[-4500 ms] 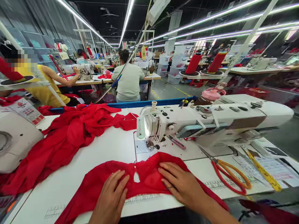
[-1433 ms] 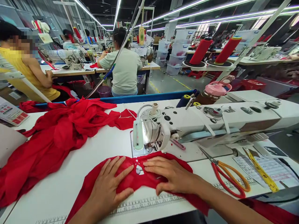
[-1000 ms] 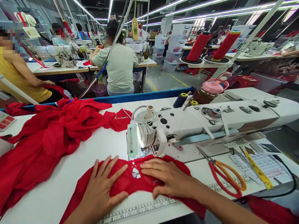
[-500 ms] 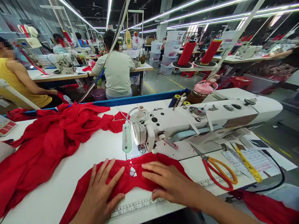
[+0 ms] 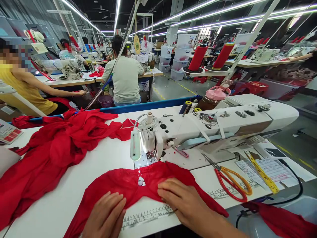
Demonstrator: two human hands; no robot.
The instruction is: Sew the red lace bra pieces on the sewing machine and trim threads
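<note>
A red garment piece [image 5: 119,183] lies spread on the white table in front of the sewing machine [image 5: 193,127]. It has a gathered upper edge and a small keyhole opening in its middle. My left hand [image 5: 105,215] is on the lower left of the cloth, its fingers together and bent over the edge, the thumb hidden. On the other side of the opening, my right hand [image 5: 184,200] has its fingers curled onto the lower edge, its thumb also out of sight. The garment's upper edge lies just before the presser foot [image 5: 150,155].
Scissors [image 5: 229,178] with red and orange handles lie at the right, beside a yellow tape measure [image 5: 262,173] and papers. A heap of red fabric [image 5: 61,145] covers the left. Printed rulers [image 5: 148,216] run along the front edge. Co-workers sit beyond the blue-edged table.
Both hands have drawn back toward me, from lying spread on the cloth to curled fingers at its lower edge. At the left, a co-worker's arm has stretched out to the right.
</note>
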